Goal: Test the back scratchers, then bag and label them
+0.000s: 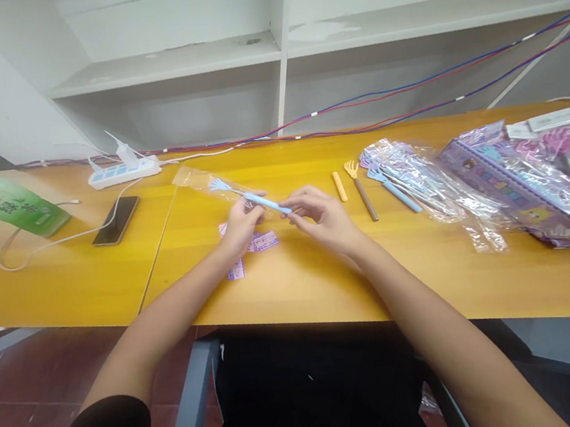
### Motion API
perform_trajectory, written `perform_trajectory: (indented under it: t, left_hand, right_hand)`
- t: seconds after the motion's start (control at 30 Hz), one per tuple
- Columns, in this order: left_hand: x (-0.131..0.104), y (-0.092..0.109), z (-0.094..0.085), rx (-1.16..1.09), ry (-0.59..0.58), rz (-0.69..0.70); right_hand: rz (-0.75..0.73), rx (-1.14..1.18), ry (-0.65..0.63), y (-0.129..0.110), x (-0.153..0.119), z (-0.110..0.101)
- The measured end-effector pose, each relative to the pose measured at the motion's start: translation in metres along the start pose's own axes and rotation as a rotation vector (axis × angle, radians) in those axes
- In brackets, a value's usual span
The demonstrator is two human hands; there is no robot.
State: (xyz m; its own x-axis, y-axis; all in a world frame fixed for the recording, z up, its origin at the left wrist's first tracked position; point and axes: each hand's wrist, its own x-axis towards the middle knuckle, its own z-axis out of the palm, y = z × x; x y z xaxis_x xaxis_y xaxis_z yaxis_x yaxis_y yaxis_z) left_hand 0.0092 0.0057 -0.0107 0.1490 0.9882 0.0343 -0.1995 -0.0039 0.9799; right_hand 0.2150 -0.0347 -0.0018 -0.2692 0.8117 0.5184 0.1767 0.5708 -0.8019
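A blue back scratcher (266, 203) with a hand-shaped head slants over the table, its head end inside a clear plastic sleeve (192, 178). My left hand (245, 225) has its fingers closed around the middle of it. At the lower end of the blue handle, my right hand (321, 215) pinches the tip between thumb and fingers. Small purple printed cards (266, 241) lie beneath and beside my left hand. To the right of my right hand are a loose yellow handle piece (339, 186), a yellow-headed scratcher (362, 192) and an unwrapped blue scratcher (396, 191).
Wrapped scratchers (412, 174) lie in a pile at the right, beside a purple display box (515, 188) full of more. At the left are a green bottle (19, 205), a phone (116, 221) and a white power strip (123, 171). Cables run along the back edge.
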Motion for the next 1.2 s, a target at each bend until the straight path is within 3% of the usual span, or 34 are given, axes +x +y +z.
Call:
perform_trajectory:
  t: [0.1,0.3,0.5,0.8,1.03,1.2]
  left_hand:
    - [-0.002,-0.001,0.001,0.088,-0.048,0.017]
    - [-0.01,-0.01,0.006,0.225,-0.265,0.099]
    - [-0.015,-0.014,0.007,0.258,-0.387,0.034]
    - [-0.013,-0.021,0.006,0.243,-0.419,-0.007]
    - [-0.015,-0.015,0.009,0.213,-0.433,-0.029]
    - [-0.015,-0.015,0.008,0.134,-0.413,-0.031]
  right_hand:
    - [-0.041,-0.11,0.022,0.0,0.001,-0.001]
    - [-0.08,-0.21,0.063,-0.002,0.002,-0.002]
    - [-0.031,-0.221,0.042,-0.006,0.001,-0.001]
    - [0.028,-0.218,0.055,-0.006,0.001,0.001]
    - [0.159,-0.105,-0.004,0.0,-0.002,0.004]
    - [0.156,-0.117,0.014,0.005,-0.001,0.004]
